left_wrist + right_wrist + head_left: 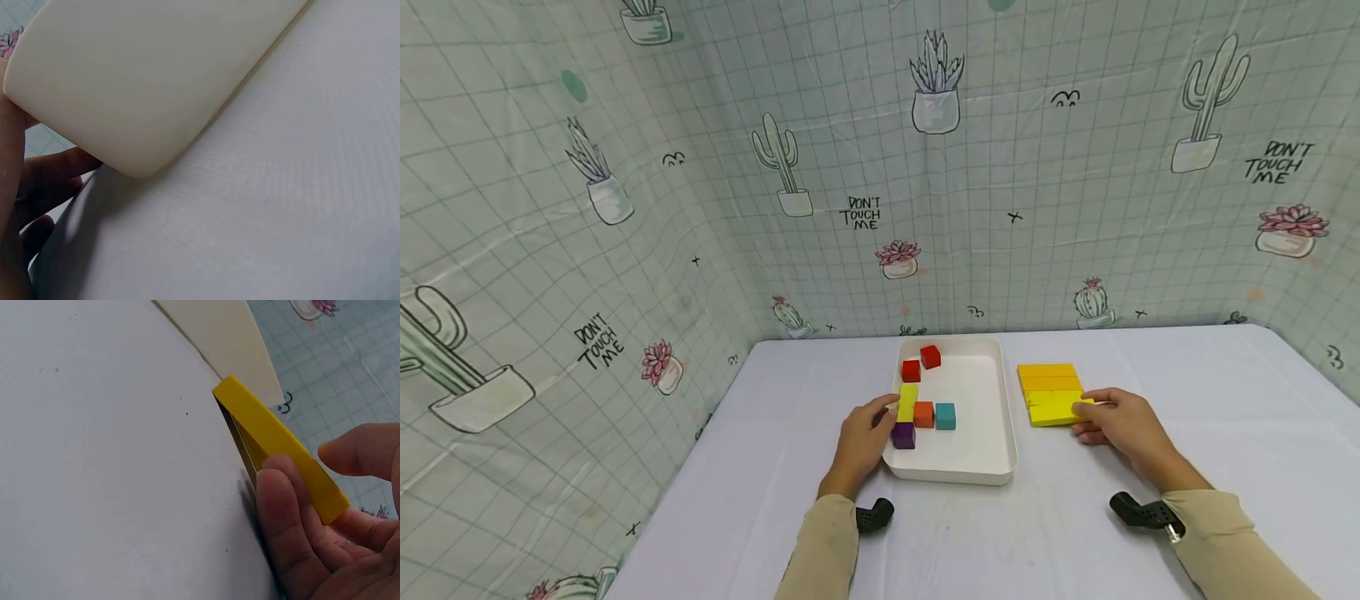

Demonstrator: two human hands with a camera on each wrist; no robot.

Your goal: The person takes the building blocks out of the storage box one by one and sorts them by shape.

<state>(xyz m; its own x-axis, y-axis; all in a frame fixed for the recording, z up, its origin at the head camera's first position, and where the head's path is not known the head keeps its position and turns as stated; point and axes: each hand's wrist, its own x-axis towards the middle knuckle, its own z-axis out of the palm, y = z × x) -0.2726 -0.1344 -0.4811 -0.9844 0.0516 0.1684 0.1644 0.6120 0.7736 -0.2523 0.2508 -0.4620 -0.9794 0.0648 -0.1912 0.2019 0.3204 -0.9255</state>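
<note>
My left hand (pixel 862 437) grips the left wall of the white tray (pixel 958 477), thumb over the rim and other fingers outside; the left wrist view shows these fingers (pixel 53 172) beside the tray's wall. Near that thumb inside the tray are a long yellow block (pixel 907 402) and a purple block (pixel 904 435). Right of the tray, my right hand (pixel 1123 429) holds the near right corner of a flat yellow piece (pixel 1051 408). Its near edge (pixel 281 447) is tilted up over a dark gap, fingers curled at its underside.
Also in the tray are an orange block (pixel 923 414), a teal block (pixel 945 417) and two red blocks (pixel 912 371). An orange-yellow flat strip (pixel 1048 377) adjoins the yellow piece at the back. A white cloth (pixel 947 542) covers the table; a patterned curtain (pixel 1000 183) hangs behind.
</note>
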